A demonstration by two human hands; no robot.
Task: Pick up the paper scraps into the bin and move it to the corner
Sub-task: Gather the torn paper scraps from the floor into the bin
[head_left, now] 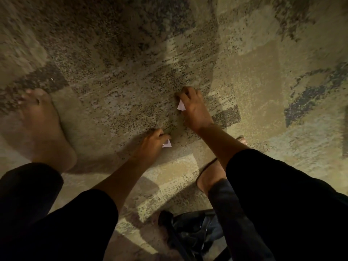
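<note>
My left hand (150, 143) reaches down to the patterned carpet with its fingers closed around a small white paper scrap (167, 144). Farther forward, my right hand (194, 110) presses its fingertips on the carpet and holds another white paper scrap (181, 106) against the thumb side of the palm. A dark bin with a black liner (188, 232) sits at the bottom edge between my arms, partly hidden by my dark sleeves. No loose scraps show on the carpet.
A bare foot (43, 129) stands on the carpet at the left. The other foot (212, 178) is behind my right forearm. The beige and grey carpet (263, 81) fills the rest of the view.
</note>
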